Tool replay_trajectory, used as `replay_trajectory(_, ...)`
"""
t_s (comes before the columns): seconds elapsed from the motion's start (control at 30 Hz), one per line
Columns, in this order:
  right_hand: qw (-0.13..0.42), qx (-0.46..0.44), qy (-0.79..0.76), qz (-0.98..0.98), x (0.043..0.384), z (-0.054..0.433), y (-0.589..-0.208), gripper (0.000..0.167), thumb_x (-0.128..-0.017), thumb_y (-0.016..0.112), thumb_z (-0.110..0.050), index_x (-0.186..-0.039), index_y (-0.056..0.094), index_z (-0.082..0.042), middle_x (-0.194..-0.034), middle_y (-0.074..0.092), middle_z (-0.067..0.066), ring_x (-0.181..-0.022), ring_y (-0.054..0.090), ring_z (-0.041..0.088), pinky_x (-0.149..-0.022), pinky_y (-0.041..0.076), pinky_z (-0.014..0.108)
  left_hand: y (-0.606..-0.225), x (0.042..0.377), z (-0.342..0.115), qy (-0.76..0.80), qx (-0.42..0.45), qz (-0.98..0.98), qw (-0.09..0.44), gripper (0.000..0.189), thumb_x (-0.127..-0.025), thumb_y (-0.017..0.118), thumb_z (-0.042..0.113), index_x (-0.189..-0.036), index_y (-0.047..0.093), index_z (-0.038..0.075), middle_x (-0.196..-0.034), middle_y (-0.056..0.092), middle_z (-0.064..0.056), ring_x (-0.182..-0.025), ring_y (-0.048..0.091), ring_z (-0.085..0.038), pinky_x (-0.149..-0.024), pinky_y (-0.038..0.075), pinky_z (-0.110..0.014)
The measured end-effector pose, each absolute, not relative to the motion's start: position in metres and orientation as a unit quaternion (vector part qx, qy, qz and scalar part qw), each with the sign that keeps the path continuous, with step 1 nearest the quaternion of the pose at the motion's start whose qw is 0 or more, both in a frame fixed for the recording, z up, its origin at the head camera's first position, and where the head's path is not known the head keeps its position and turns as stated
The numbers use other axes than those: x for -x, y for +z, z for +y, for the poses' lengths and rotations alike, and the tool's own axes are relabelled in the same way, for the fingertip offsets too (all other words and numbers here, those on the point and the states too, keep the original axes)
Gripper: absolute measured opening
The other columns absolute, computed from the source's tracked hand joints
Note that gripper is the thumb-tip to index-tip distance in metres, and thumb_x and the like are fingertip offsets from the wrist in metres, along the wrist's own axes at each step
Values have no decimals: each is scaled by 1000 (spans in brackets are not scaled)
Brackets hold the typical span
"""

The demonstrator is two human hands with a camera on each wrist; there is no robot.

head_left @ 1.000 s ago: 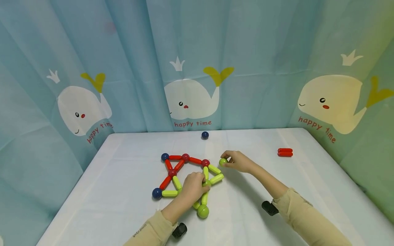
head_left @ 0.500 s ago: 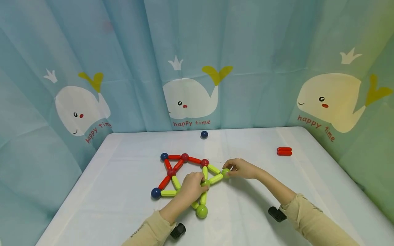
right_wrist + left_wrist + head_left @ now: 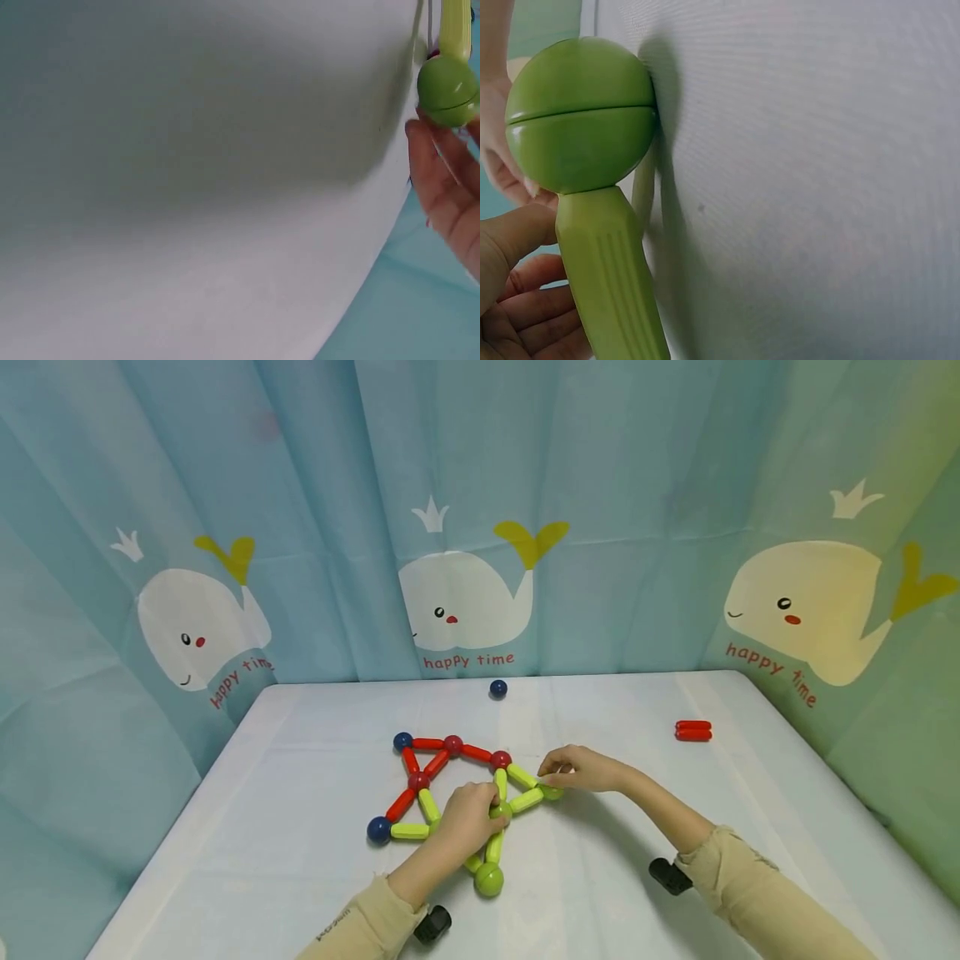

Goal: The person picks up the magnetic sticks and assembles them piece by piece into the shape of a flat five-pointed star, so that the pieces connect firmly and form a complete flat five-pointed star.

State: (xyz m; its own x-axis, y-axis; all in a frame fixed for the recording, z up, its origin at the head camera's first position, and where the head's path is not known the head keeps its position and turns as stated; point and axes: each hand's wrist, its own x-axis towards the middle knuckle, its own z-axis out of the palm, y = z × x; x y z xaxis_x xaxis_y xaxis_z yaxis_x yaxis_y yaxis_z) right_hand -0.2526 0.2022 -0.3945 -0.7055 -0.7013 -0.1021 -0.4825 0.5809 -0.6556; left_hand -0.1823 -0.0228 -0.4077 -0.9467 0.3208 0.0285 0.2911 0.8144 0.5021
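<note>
A flat frame of magnetic rods and balls lies on the table, red rods point(image 3: 399, 805) on its left and light green rods point(image 3: 527, 800) on its right. My left hand point(image 3: 467, 820) pinches a green ball point(image 3: 500, 812) near the middle and hides part of the frame. With curled fingertips, my right hand point(image 3: 588, 770) holds another green ball point(image 3: 552, 792) where two green rods meet; the right wrist view shows that ball point(image 3: 446, 86) at the fingertips. The nearest green ball point(image 3: 489, 880) fills much of the left wrist view, the left fingers point(image 3: 536, 304) behind its rod point(image 3: 611, 274).
A loose dark blue ball point(image 3: 498, 689) sits at the table's far edge. Two red rods point(image 3: 693, 731) lie side by side at the right. Behind the white table point(image 3: 300, 718) hangs a blue-green curtain point(image 3: 315, 568) with whales printed on it.
My right hand has brought its green ball nearer and down to the two green rod ends, which now meet at it. The left hand stays on its ball.
</note>
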Motion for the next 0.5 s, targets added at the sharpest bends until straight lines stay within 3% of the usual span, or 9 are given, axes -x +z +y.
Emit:
replay_trajectory(0.13, 151, 310, -291, 893, 254, 185, -397, 23, -94, 56, -19, -93, 68, 0, -86, 69, 6, -78, 59, 11, -69, 48, 24, -406, 182, -24, 257, -156, 953, 32, 25, -78, 76, 16, -71, 53, 9, -62, 44, 3, -58, 40, -10, -53, 33, -20)
replay_trajectory(0.3, 139, 271, -257, 917, 256, 169, -401, 20, -89, 63, -19, -81, 67, -1, -70, 62, 3, -62, 46, 8, -58, 40, 21, -407, 182, -23, 260, -151, 953, 41, 26, -79, 75, 15, -70, 52, 10, -61, 43, 2, -58, 40, -10, -52, 33, -20)
replay_trajectory(0.5, 142, 259, -232, 927, 261, 170, -402, 18, -88, 63, -17, -84, 66, 0, -71, 59, 3, -64, 45, 8, -59, 39, 20, -407, 182, -23, 259, -148, 954, 40, 25, -79, 75, 15, -71, 52, 10, -63, 46, 2, -59, 41, -10, -53, 34, -20)
